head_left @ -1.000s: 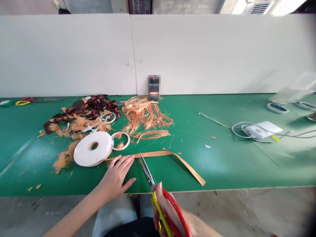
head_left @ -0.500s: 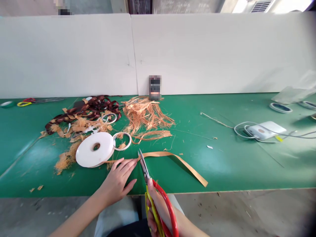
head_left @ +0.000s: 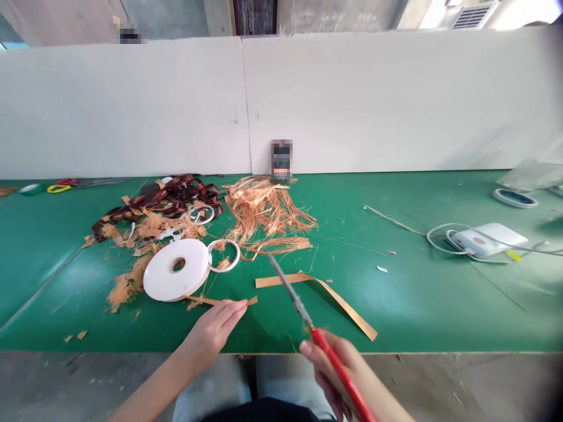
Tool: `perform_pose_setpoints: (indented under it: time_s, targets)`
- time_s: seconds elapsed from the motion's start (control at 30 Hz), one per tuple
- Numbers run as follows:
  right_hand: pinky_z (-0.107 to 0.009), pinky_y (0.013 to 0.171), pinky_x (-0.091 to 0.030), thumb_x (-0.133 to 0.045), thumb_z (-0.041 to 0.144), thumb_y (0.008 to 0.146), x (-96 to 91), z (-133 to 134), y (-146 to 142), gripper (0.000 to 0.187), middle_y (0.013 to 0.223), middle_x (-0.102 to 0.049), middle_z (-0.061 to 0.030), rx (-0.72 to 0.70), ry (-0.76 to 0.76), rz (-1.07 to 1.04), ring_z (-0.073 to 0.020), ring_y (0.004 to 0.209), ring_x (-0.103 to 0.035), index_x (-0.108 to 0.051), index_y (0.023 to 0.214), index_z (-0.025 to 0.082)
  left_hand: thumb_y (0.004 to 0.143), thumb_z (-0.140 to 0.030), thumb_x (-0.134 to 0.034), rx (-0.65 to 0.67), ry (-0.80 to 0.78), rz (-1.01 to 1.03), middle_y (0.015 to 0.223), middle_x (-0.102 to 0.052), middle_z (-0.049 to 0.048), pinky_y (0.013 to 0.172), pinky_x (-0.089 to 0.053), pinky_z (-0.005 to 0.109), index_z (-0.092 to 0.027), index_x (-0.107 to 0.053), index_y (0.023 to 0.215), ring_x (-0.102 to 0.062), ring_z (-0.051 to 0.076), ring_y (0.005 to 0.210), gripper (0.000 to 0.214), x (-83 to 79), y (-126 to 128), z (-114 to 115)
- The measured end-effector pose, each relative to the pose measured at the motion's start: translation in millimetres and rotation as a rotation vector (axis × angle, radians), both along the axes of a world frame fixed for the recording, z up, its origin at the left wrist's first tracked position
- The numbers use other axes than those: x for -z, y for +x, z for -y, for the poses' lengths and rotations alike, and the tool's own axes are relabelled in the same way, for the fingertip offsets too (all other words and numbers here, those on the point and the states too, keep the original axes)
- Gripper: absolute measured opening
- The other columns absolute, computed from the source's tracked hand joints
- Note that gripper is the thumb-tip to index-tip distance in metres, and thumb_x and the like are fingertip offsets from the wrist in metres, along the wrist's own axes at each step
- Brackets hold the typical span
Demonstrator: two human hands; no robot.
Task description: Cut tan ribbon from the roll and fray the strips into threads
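My left hand [head_left: 219, 329] is closed on the short free end of a tan ribbon [head_left: 252, 301], which runs left to a white spool [head_left: 165, 275] lying flat. My right hand [head_left: 341, 372] grips red-handled scissors [head_left: 336, 363], their blades together and angled up to the left over the table. A separate length of tan ribbon [head_left: 341, 300] lies between the hands and beyond, bent at its middle. Against the spool rests a white ring [head_left: 237, 258]. Farther back spreads a bundle of shredded tan strands [head_left: 268, 208].
Dark brown ribbon [head_left: 182, 196] is heaped at the back left, with frayed tan scraps [head_left: 125, 287] around it. A white device [head_left: 492, 239] with cables sits on the right. Another pair of scissors [head_left: 61, 187] lies far left. A white panel [head_left: 153, 111] stands along the back.
The tan ribbon has been cut through, leaving a loose length. The scissors have moved right and tilted, their blades shut. My left hand has drawn the spool-side end slightly nearer and pinches it.
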State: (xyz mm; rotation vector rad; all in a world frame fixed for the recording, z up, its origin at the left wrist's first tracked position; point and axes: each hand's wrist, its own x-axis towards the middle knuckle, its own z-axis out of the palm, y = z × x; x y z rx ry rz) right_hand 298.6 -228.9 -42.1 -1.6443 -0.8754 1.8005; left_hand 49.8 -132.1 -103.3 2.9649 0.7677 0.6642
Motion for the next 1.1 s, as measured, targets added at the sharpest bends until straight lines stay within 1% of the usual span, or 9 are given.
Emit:
perform_pose_setpoints:
  time_s: [0.13,0.3,0.43,0.6,0.73,0.83,0.9,1.03,1.1]
  targets:
    - [-0.022,0.038,-0.042,-0.059,0.069,0.067,-4.6,-15,11,0.052,0.044,-0.052,0.0047,0.079,0.085,0.125,-0.0131,0.041,-0.057,-0.034,0.066,0.023,0.093,-0.006,-0.038,0.047,0.029,0.121,0.107,-0.068,0.0106,0.091,-0.054,0.031,-0.012,-0.059,0.115,-0.063,0.019,0.103,0.031,-2.8,10,9]
    - [-0.032,0.058,-0.057,-0.061,0.068,0.065,6.8,-33,-20,0.052,0.074,-0.064,-0.0055,0.184,0.115,0.002,-0.0241,0.079,-0.067,-0.048,0.075,0.019,0.096,-0.011,-0.034,0.015,-0.154,0.21,0.101,-0.067,0.0096,0.087,-0.056,0.026,-0.014,-0.059,0.099,-0.065,0.016,0.098,0.026,-5.7,30,27]
    - [-0.032,0.058,-0.054,-0.071,0.056,0.06,12.8,-45,-44,0.046,0.069,-0.061,0.0007,0.159,0.078,-0.106,-0.022,0.071,-0.066,-0.042,0.073,0.023,0.094,-0.008,-0.035,0.0,-0.302,0.241,0.095,-0.063,0.0076,0.084,-0.056,0.025,-0.015,-0.056,0.096,-0.064,0.015,0.092,0.022,0.9,33,34]
    - [-0.025,0.053,-0.042,-0.066,0.031,0.072,16.3,-50,-61,0.029,0.06,-0.058,0.0014,0.075,0.203,0.24,-0.0173,0.06,-0.059,-0.039,0.066,0.024,0.091,-0.005,-0.036,-0.01,-0.384,0.301,0.079,-0.059,0.0041,0.066,-0.054,0.021,-0.017,-0.053,0.079,-0.06,0.012,0.072,0.024,3.3,24,34]
    - [-0.024,0.052,-0.031,-0.055,0.009,0.072,18.4,-50,-69,0.026,0.061,-0.055,-0.0004,-0.012,0.282,0.543,-0.0154,0.057,-0.051,-0.035,0.065,0.024,0.09,-0.005,-0.039,0.058,-0.278,0.271,0.081,-0.062,0.0061,0.062,-0.053,0.022,-0.016,-0.056,0.083,-0.061,0.014,0.071,0.022,5.4,19,42]
    - [-0.024,0.053,-0.029,-0.053,0.004,0.07,20.8,-50,-71,0.028,0.062,-0.052,0.0003,-0.081,0.302,0.591,-0.0144,0.057,-0.046,-0.034,0.066,0.024,0.088,-0.006,-0.041,0.08,-0.16,0.263,0.078,-0.062,0.0067,0.062,-0.054,0.024,-0.016,-0.057,0.086,-0.061,0.016,0.072,0.019,-1.4,16,42]
    - [-0.024,0.053,-0.029,-0.052,0.004,0.071,23.1,-50,-71,0.026,0.062,-0.05,0.0011,-0.081,0.311,0.576,-0.0137,0.056,-0.044,-0.035,0.067,0.024,0.084,-0.009,-0.044,0.025,-0.061,0.259,0.087,-0.064,0.0097,0.076,-0.055,0.032,-0.015,-0.058,0.095,-0.062,0.021,0.086,0.018,-11.1,10,29]
    - [-0.024,0.051,-0.027,-0.052,0.007,0.071,27.9,-49,-69,0.025,0.059,-0.046,0.0033,-0.07,0.324,0.587,-0.0129,0.054,-0.041,-0.034,0.066,0.024,0.081,-0.024,-0.055,-0.495,0.01,0.063,0.119,-0.058,0.02,0.094,-0.044,0.052,-0.01,-0.047,0.122,-0.051,0.035,0.115,0.044,-26.2,-22,-23]
    - [-0.024,0.051,-0.027,-0.052,0.008,0.071,30.4,-48,-68,0.024,0.059,-0.046,0.0036,-0.06,0.351,0.582,-0.013,0.054,-0.041,-0.035,0.066,0.024,0.076,-0.033,-0.061,-0.51,-0.02,-0.062,0.128,-0.054,0.021,0.097,-0.04,0.055,-0.01,-0.041,0.129,-0.049,0.037,0.117,0.061,-28.0,-40,-49]
